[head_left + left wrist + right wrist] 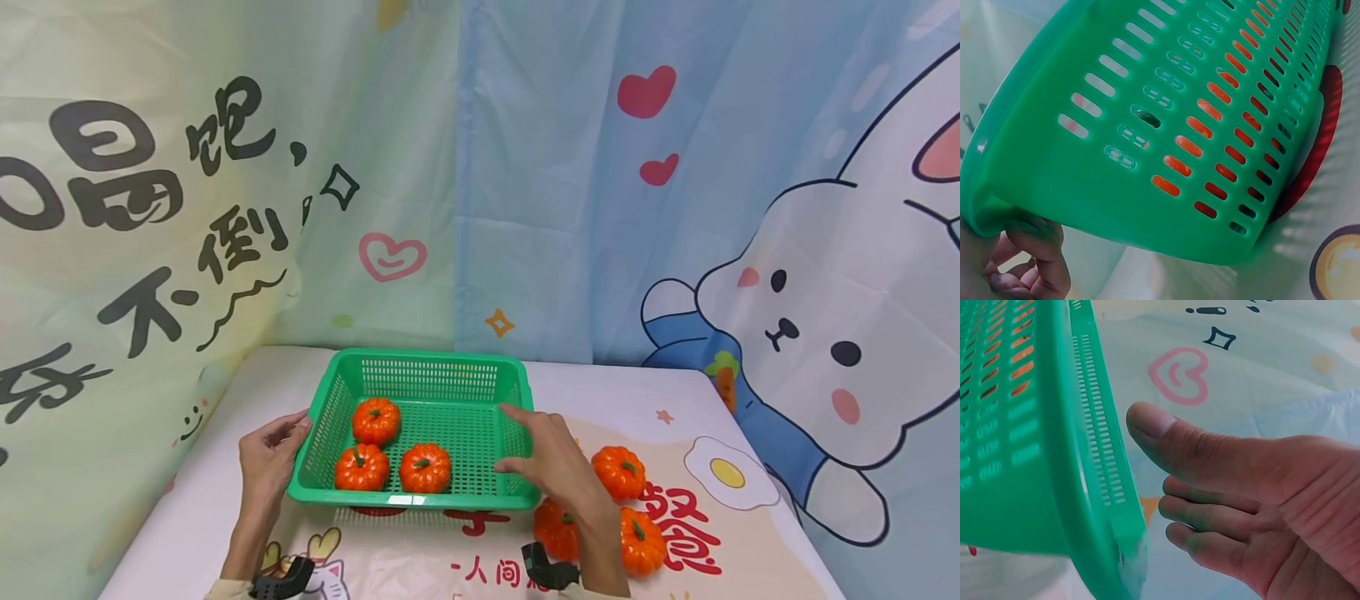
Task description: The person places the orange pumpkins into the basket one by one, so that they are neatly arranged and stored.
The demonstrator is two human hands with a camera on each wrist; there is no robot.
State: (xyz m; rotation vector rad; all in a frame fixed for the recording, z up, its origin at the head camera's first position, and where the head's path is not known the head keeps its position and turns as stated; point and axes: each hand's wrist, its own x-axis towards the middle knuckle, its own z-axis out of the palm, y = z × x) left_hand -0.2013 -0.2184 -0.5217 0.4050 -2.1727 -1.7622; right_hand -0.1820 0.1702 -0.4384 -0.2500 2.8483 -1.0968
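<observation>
A green plastic basket with slotted sides holds three small orange pumpkins, one at the back left and two along the front. My left hand grips its left rim; in the left wrist view the fingers curl under the lip. At the right rim is my right hand, thumb and fingers spread, holding nothing. In the right wrist view its thumb stands apart from the basket wall. Red slots of pumpkin show through the basket side.
Several more orange things are to the right: a pumpkin, another pumpkin nearer me, and a third pumpkin partly behind my right forearm. The printed tablecloth lies beneath, and a patterned curtain hangs behind the table.
</observation>
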